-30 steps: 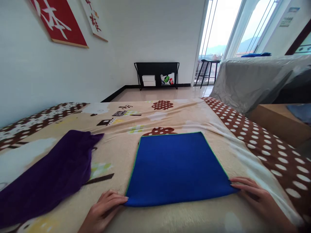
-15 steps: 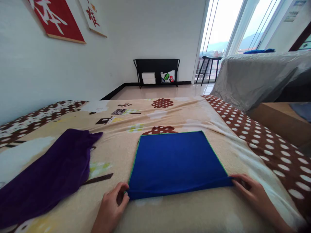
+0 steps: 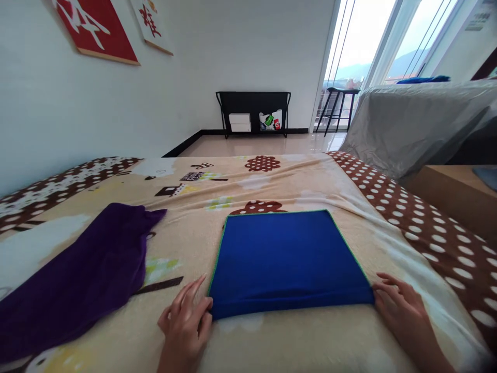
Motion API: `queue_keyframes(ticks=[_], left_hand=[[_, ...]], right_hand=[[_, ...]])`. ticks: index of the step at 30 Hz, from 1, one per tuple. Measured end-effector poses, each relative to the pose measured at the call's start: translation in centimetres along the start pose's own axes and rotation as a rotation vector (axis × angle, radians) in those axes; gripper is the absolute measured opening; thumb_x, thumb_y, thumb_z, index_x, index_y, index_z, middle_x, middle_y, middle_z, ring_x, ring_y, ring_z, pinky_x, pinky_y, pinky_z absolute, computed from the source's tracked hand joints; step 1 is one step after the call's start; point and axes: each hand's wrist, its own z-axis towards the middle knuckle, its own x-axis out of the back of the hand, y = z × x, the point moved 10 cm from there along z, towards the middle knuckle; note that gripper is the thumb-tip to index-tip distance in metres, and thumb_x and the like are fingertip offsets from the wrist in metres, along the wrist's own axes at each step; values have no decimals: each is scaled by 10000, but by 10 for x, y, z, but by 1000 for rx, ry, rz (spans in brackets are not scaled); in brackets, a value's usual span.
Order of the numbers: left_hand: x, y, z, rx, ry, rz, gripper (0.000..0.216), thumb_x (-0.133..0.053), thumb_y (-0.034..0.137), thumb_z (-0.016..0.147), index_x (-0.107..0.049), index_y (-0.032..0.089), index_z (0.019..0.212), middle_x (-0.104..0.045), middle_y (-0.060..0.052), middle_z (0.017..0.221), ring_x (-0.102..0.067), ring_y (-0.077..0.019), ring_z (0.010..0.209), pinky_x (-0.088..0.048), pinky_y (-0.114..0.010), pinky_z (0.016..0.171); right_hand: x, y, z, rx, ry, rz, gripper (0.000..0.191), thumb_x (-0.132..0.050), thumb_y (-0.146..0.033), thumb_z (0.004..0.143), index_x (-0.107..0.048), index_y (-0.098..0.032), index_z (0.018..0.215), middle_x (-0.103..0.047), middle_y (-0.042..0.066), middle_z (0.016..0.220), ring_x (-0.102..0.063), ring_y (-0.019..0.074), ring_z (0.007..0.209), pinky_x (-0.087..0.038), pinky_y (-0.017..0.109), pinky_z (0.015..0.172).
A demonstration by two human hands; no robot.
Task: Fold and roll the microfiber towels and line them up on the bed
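A blue cloth (image 3: 291,254) with green edging lies flat on a patterned blanket (image 3: 272,347), folded along its near edge. My left hand (image 3: 186,316) rests at the cloth's near left corner, fingers spread, with the thumb side touching the edge. At the near right corner, my right hand (image 3: 399,308) lies with its fingers stretched out, their tips against the cloth. Neither hand appears to grip the fabric. To the left of my left hand lies a rumpled purple cloth (image 3: 89,269), partly cut off by the frame.
Brown, white-dotted borders (image 3: 435,228) run along both sides of the blanket. Beyond it, a black rack (image 3: 252,101) stands by the wall with white boxes (image 3: 239,123) on it. Plastic-covered furniture (image 3: 411,119) and a wooden surface (image 3: 454,186) are at right, a stool (image 3: 337,106) behind.
Both hands have loosened from a pinch at the near corners, and their fingers have spread. The near edge of the blue cloth now lies flatter and straighter. My view has shifted slightly.
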Motion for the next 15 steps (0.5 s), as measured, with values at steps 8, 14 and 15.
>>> queue_keyframes(ticks=[8,14,15], left_hand=[[13,22,11,40,1,120,233,-609,473,829,-640,242,826,-574,-109,1392,-499,-369,1249,-297,-582,962],[19,39,9,130,95,240,114,-573,323,876,-640,231,875,-623,-121,1270,-524,-369,1157,-343,-553,878],[17,39,6,146,107,245,105,-559,305,885,-638,237,883,-654,-116,1168,-553,-341,1073,-358,-510,836]], right_hand=[[5,-19,9,-30,-45,-142,452,-549,-616,858,-636,-209,1033,-634,108,1177,-571,311,1067,-423,480,930],[7,-55,11,-67,75,-318,303,-536,-410,901,-633,-201,1099,-622,141,1208,-573,319,1042,-398,476,895],[4,-59,10,-48,82,-310,248,-526,-357,906,-641,-214,1074,-645,128,1155,-587,303,1008,-389,473,891]])
